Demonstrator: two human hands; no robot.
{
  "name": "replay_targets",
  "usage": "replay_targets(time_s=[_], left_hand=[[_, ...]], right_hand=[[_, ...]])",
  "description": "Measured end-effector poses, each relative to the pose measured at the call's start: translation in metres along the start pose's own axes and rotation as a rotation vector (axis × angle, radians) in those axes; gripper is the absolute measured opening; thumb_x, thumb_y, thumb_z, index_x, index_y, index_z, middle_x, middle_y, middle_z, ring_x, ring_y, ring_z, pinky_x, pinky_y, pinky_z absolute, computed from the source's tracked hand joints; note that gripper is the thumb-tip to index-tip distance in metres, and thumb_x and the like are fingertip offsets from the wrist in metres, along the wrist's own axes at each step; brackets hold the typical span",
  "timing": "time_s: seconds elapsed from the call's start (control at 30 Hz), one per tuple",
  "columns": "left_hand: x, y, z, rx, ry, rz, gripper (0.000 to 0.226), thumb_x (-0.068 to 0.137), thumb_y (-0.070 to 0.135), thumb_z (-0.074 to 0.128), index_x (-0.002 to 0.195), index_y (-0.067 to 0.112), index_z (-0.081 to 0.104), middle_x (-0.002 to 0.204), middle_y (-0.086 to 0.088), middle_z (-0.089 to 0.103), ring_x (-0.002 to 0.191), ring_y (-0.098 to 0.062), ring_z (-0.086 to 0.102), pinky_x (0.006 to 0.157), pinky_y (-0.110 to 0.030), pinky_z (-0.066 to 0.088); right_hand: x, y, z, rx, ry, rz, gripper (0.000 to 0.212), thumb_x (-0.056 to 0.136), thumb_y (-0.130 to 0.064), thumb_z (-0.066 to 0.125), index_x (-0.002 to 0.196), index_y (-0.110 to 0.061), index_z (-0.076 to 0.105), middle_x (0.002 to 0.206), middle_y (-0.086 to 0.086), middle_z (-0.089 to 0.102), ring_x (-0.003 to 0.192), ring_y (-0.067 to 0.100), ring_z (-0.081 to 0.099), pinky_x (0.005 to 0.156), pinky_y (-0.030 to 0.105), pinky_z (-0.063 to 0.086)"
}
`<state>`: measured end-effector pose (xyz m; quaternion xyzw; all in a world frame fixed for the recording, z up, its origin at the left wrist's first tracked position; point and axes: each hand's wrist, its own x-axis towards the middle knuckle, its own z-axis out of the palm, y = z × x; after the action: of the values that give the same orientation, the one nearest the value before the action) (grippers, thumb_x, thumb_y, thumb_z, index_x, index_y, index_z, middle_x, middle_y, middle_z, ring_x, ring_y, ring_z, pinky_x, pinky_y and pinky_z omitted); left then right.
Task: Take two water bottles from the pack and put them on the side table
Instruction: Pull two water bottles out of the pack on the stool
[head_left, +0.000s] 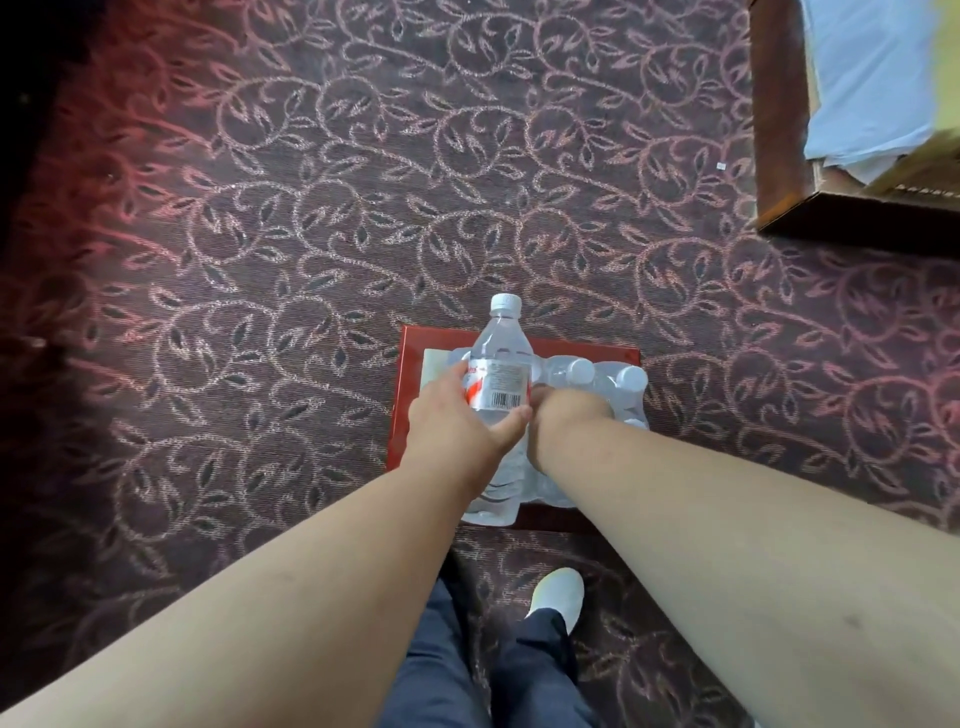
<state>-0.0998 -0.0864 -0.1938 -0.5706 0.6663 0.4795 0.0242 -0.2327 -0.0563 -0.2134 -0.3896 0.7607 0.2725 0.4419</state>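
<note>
A clear water bottle (500, 358) with a white cap and a red-and-white label is lifted above the pack, gripped around its middle by my left hand (457, 426). The plastic-wrapped pack of bottles (608, 384) rests on a low red stand (410, 364) on the carpet. My right hand (566, 415) reaches down into the pack just right of the lifted bottle; its fingers are hidden behind the wrist, so what they hold cannot be seen. Two white caps show in the pack beyond that hand.
Patterned dark red carpet (311, 208) surrounds the stand. A dark wooden piece of furniture (779, 130) with white cloth on it stands at the upper right. My legs and a white shoe (558, 592) are right below the stand.
</note>
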Motion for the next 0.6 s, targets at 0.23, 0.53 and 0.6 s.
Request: replay_targets(time_s=[0.23,0.53,0.6], left_hand=[[0.001,0.002,0.000,0.055,-0.023,-0.002,0.105,0.057,0.081,0.054,0.148,0.028,0.044,0.134,-0.001,0.058,0.130,-0.027,0.047,0.107,-0.049,0.044],[-0.002,0.003,-0.001,0.076,-0.019,0.009,0.101,0.061,0.078,0.055,0.148,0.027,0.043,0.133,-0.004,0.058,0.129,-0.029,0.048,0.106,-0.050,0.044],[-0.001,0.001,0.000,0.075,-0.016,0.018,0.098,0.063,0.076,0.058,0.146,0.026,0.046,0.132,-0.005,0.059,0.127,-0.030,0.049,0.105,-0.051,0.045]], right_hand=[[-0.044,0.043,0.025,0.365,0.395,-0.105,0.016,0.092,-0.018,0.050,0.092,-0.018,0.066,0.080,0.003,0.066,0.076,0.026,0.063,0.068,0.036,0.053],[-0.039,0.023,0.010,-0.040,0.125,-0.022,0.052,0.091,-0.033,0.063,0.137,-0.022,0.043,0.122,0.008,0.064,0.111,0.032,0.061,0.076,0.040,0.047],[-0.030,0.017,0.003,-0.107,0.116,-0.030,0.049,0.091,-0.029,0.058,0.136,-0.018,0.043,0.124,0.008,0.063,0.113,0.033,0.059,0.076,0.042,0.047]])
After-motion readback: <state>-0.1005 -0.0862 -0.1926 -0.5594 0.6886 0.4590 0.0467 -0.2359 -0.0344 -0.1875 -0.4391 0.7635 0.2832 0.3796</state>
